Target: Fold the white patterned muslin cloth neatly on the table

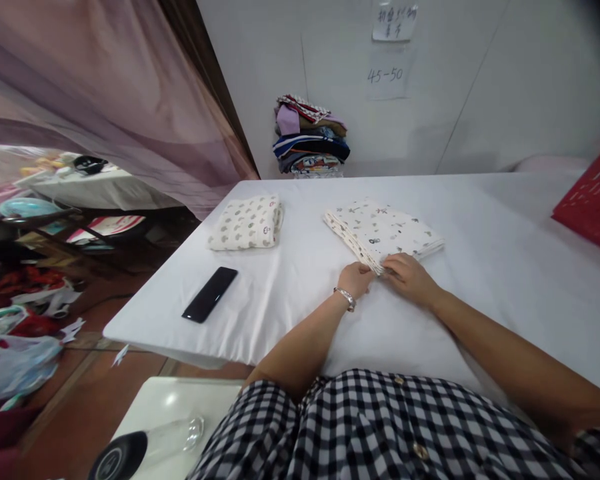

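Observation:
A white cloth with small dark printed figures (380, 227) lies folded in layers on the table, one corner turned toward me. My left hand (356, 280), with a silver bracelet on its wrist, pinches the near corner from the left. On the right side of that same corner, my right hand (407, 277) grips the layered edge with its fingers closed. Parts of both hands' fingertips are hidden by the cloth. Left of it, a second folded white cloth with a grey and red print (247, 225) rests untouched.
A black phone (210, 295) lies on the white-covered table (300, 267). Stacked clothes (310, 140) stand beyond the far edge, against the wall. A red basket (593, 200) is at the right. Lower left, a clear bottle (170, 440) lies on a white stool (180, 400).

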Demonstrator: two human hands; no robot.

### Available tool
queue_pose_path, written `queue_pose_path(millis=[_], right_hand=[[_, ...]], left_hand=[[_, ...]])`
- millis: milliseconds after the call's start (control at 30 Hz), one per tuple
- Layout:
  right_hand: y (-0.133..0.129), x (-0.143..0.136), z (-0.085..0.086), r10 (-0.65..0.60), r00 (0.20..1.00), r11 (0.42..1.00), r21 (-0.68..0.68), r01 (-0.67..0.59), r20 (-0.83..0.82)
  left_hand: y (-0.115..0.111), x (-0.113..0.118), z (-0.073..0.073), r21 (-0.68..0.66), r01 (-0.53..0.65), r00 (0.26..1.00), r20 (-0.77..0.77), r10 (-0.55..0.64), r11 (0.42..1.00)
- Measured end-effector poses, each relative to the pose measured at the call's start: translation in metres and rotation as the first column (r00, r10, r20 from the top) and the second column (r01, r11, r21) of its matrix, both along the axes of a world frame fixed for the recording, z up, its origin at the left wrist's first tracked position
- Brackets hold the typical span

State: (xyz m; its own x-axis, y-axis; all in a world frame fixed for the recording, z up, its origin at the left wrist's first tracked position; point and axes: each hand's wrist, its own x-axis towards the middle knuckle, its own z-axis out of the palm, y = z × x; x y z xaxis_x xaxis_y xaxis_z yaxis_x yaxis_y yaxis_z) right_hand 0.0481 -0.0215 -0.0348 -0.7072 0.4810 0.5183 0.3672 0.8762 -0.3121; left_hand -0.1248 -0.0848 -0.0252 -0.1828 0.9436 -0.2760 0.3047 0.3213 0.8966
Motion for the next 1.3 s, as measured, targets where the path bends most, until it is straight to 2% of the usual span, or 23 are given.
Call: queue_pose_path(millis=[167,333,467,567,833,1000,1133,1300], right_hand=[[0.0,0.0,-0.004,-0.027,1.0,1.0,0.003,0.027,-0.008],[0.001,-0.002,0.0,-0.073,0.994,0.99,-0.128,0.062,-0.085],[0.0,-0.005,0.005,-0.144,0.981,0.972,-0.205,0.115,-0.13],[-0.003,-0.008,0.004,-0.153,0.982,0.976,-0.172,0.132,-0.113],[-0.008,-0.005,-0.004,-0.061,0.998,0.998,0.027,0.061,0.012],[-0.007,-0.008,-0.008,-0.123,0.992,0.992,0.04,0.122,0.007],[-0.004,-0.009,-0.009,-0.133,0.989,0.991,-0.021,0.132,-0.06],[-0.002,-0.008,-0.005,-0.224,0.952,0.958,-0.225,0.176,-0.207]], left_hand=[[0.002,0.001,-0.005,0.042,-0.039,0.999,0.012,0.039,0.998],[0.005,-0.002,-0.01,0.062,-0.039,0.998,0.044,0.037,0.997],[0.006,-0.003,-0.011,0.049,-0.014,1.0,0.009,0.013,0.999],[0.005,-0.002,-0.008,0.027,0.01,1.0,-0.01,-0.01,1.0],[0.004,-0.002,-0.006,0.031,0.027,1.0,0.007,-0.027,0.999],[0.006,-0.003,-0.01,0.032,0.018,0.996,0.085,-0.021,0.999],[0.007,-0.003,-0.012,0.03,0.007,0.991,0.13,-0.011,1.0],[0.006,-0.006,-0.009,0.002,-0.063,0.989,0.137,0.062,0.998]])
